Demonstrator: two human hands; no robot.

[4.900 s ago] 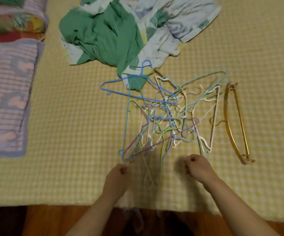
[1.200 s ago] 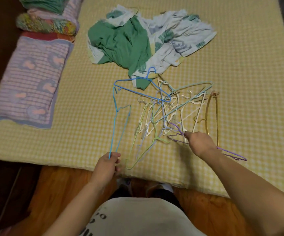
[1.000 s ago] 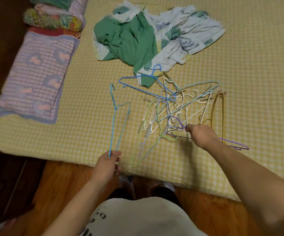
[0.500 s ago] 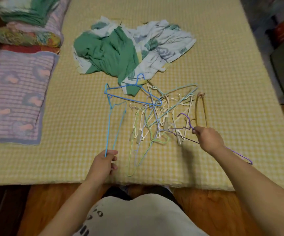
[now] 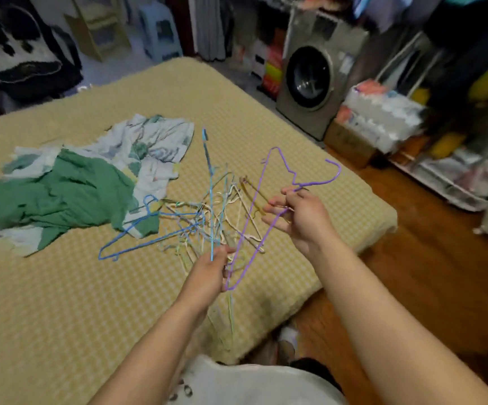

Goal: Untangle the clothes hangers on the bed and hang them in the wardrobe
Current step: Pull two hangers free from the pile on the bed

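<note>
Above the bed [image 5: 61, 302], left grip [image 5: 207, 273] around blue hanger [image 5: 211, 200], right grip [image 5: 301, 217] pinching purple hanger [image 5: 266, 206].

No readable text anywhere, dark marks on the shirt [image 5: 236, 387] hem too blurred to make out, packages [image 5: 383, 112] by the washer [image 5: 312, 74] smeared, nothing legible

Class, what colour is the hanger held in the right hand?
Purple hanger, right hand, head view.

hands: 2 | purple hanger [image 5: 269, 217]: 1 | washing machine [image 5: 312, 74]: 1 | bed [image 5: 61, 287]: 1
</note>
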